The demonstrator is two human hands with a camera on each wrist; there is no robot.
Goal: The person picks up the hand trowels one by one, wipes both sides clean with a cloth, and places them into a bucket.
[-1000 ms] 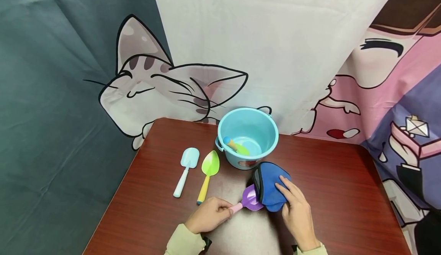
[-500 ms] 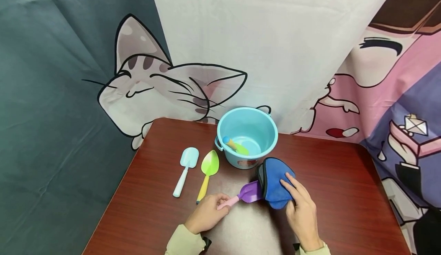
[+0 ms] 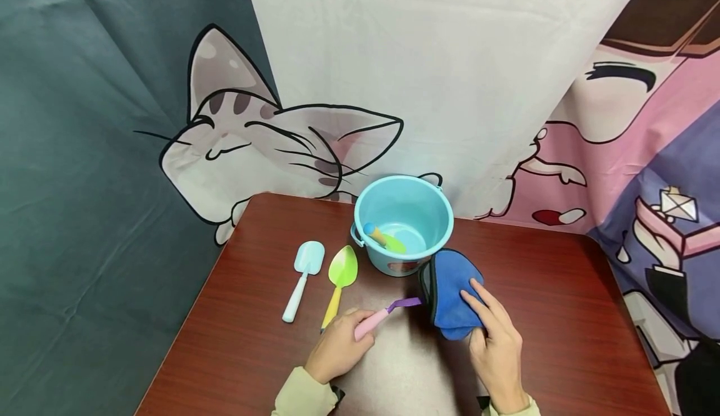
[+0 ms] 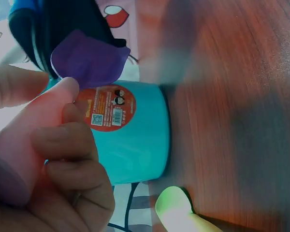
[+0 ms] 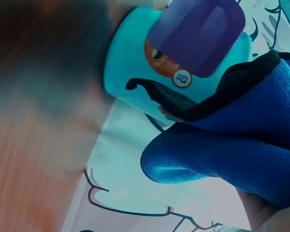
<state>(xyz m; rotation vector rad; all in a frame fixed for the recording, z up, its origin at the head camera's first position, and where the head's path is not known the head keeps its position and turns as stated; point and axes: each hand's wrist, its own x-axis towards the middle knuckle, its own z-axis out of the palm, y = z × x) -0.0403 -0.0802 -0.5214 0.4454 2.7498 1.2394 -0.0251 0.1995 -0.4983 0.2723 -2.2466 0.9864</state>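
My left hand [image 3: 339, 346] grips the pink handle of a toy shovel [image 3: 371, 325]. Its purple blade [image 4: 89, 60] is seen nearly edge-on in the head view and points at the cloth. In my right hand [image 3: 497, 347] is a folded blue cloth [image 3: 457, 291] with black edging, pinched with fingers on its upper face. The right wrist view shows the fuzzy cloth [image 5: 266, 104] hanging open in a fold, with the purple blade [image 5: 200, 36] beyond its black edge. Whether blade and cloth touch cannot be told.
A light blue bucket [image 3: 405, 196] stands behind the hands, with a small green-bladed trowel [image 3: 395, 245] inside. Left of it lie a pale blue shovel [image 3: 309, 258] and a green trowel [image 3: 343, 268] with a yellow handle. A printed curtain [image 3: 450, 91] hangs behind the table [image 3: 540, 278].
The shovel has turned from face-up to edge-on, and its blade has come out from under the cloth. My right hand has moved the cloth slightly up and to the right.
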